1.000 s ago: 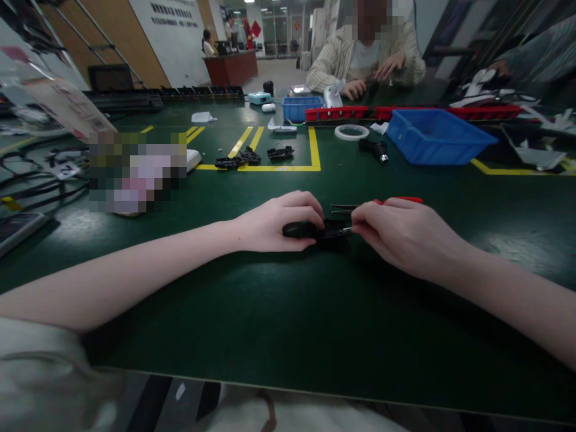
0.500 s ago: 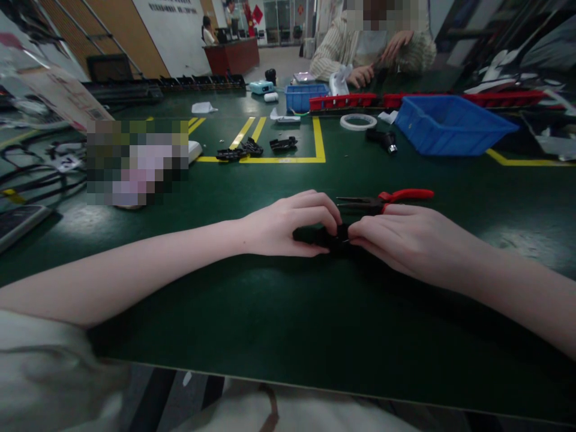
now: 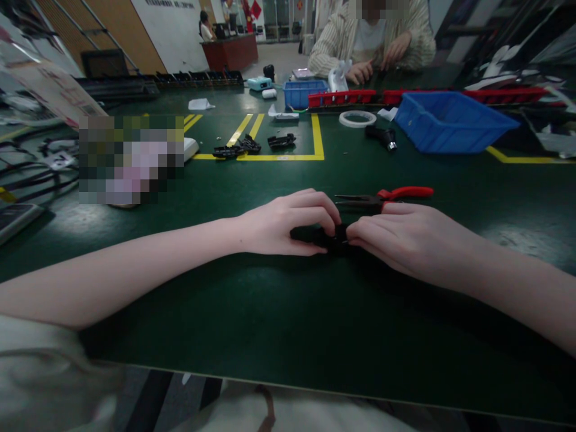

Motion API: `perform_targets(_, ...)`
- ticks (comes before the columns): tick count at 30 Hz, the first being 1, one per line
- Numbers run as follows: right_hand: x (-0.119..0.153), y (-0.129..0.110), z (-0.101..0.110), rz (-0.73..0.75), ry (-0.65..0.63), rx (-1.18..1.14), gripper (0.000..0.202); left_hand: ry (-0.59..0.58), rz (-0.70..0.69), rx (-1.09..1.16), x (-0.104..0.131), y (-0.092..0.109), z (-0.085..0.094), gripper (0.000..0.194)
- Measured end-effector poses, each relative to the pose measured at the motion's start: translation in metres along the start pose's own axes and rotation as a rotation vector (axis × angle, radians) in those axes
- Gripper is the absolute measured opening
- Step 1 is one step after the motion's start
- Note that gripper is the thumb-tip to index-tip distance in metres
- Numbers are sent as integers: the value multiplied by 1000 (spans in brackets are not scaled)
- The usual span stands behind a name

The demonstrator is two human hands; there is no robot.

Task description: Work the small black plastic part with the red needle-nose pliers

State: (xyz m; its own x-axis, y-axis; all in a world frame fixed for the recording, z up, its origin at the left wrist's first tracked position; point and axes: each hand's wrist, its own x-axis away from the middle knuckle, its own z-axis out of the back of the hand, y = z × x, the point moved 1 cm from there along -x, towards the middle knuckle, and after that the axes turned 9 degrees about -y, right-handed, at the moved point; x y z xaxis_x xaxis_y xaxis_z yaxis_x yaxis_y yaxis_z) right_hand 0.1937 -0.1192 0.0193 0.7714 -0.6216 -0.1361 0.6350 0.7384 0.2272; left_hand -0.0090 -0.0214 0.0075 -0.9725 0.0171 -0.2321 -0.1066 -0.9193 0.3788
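Observation:
On the dark green table, my left hand [image 3: 294, 223] curls around a small black part [image 3: 332, 240], thumb on the near side and fingers on the far side. My right hand [image 3: 400, 237] pinches at the right end of that part, its fingertips pressed together; a small shiny bit shows by them, too small to name. Most of the black part is hidden by my fingers, so its exact kind is unclear. Just beyond my right hand lie red-handled needle-nose pliers [image 3: 382, 197], tips pointing left.
Several black parts [image 3: 238, 146] lie inside yellow tape lines. Farther right are a tape roll [image 3: 357, 119], a black tool with a metal tip [image 3: 381, 138] and a blue bin [image 3: 450, 126]. A pixelated object [image 3: 135, 165] is at left. Across the table sits another person [image 3: 373, 42].
The view has shifted very slightly. Both my hands keep nearly the same place and grip on the black part. The person opposite has moved their hands a little.

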Motion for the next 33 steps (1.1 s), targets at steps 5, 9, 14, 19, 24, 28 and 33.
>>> perform_targets(5, 0, 1, 1, -22, -30, -21, 27, -5, -36, -8, 0, -1, 1, 15)
perform_targets(9, 1, 2, -1, -16, -33, -55, 29, -11, 1, 2, 0, 0, 1, 17)
perform_targets(14, 3, 4, 1, -50, 1, -61, 27, -2, -39, -2, 0, 0, 1, 16)
perform_targets(19, 3, 5, 3, -33, 18, -37, 25, -1, -38, -6, 0, -1, 0, 16)
perform_targets(24, 3, 5, 2, -29, -19, -57, 27, -17, -18, -8, 1, 0, 0, 17)
perform_targets(28, 3, 4, 2, -29, 10, -74, 26, 10, -63, -26, 1, 0, 0, 16)
perform_targets(33, 3, 3, 0, -19, -2, -49, 27, 10, -82, -54, 0, 0, 0, 16)
